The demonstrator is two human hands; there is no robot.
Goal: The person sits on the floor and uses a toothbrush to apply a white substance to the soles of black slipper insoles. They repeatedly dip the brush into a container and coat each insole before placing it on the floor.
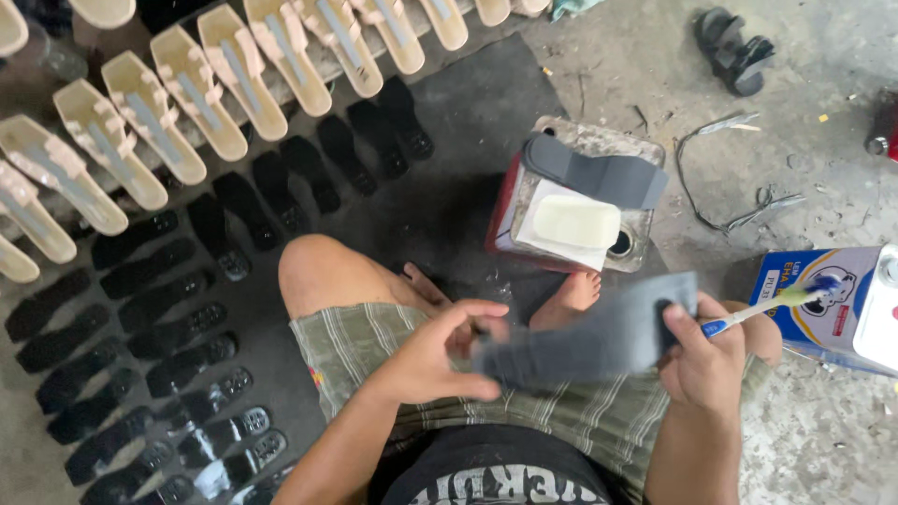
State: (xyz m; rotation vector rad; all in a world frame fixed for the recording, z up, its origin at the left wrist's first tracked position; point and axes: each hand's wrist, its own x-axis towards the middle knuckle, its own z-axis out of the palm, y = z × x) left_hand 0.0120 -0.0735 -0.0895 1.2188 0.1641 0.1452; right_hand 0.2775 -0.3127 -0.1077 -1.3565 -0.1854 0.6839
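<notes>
Holding one grey strap piece (599,332) over your lap: left hand (435,360) fingers pinch its left end, right hand (702,360) fingers clamp the right end plus one toothbrush (776,301). One tin (585,201) ahead carries one more grey strap (599,173) and one pale pad (575,222). One glue can (832,299) sits right. Black soles (187,309) on the floor: too many to count.

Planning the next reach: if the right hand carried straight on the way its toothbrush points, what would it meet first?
The right hand aims the toothbrush up and rightward; its bristle tip already overlaps the blue-and-white can, which would likely come first, though depth is unclear.
</notes>
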